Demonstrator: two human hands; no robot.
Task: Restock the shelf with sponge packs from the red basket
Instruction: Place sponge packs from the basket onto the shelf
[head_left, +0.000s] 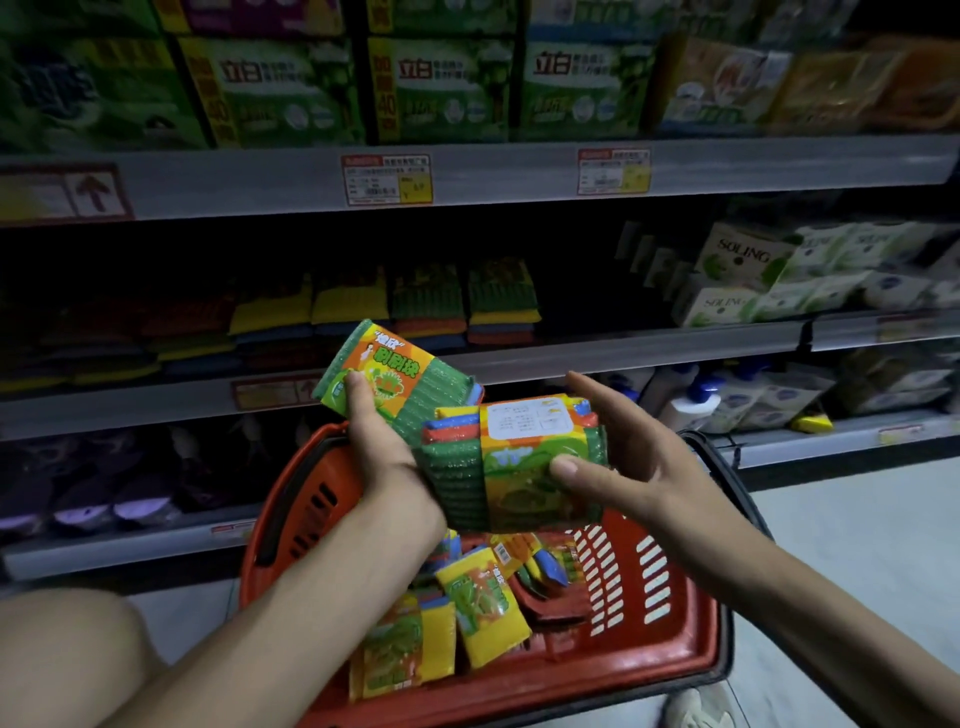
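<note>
My left hand (382, 447) grips a green sponge pack with an orange label (387, 371), thumb on its front, lifted above the red basket (649, 660). A second sponge pack (519, 462), showing coloured sponge edges and a white label, is held against it. My right hand (623, 467) holds this second pack, thumb on its front and fingers spread behind. Several more sponge packs (478, 597) lie loose inside the basket. The middle shelf (623, 353) behind carries stacked sponge packs (426, 301) in a dark row.
Green boxed goods (441, 88) fill the top shelf. White packs (769, 275) sit right of the sponges. Bottles (696, 400) stand on a lower shelf at right, purple items (104, 499) at lower left. My knee (67, 654) is at bottom left, pale floor at right.
</note>
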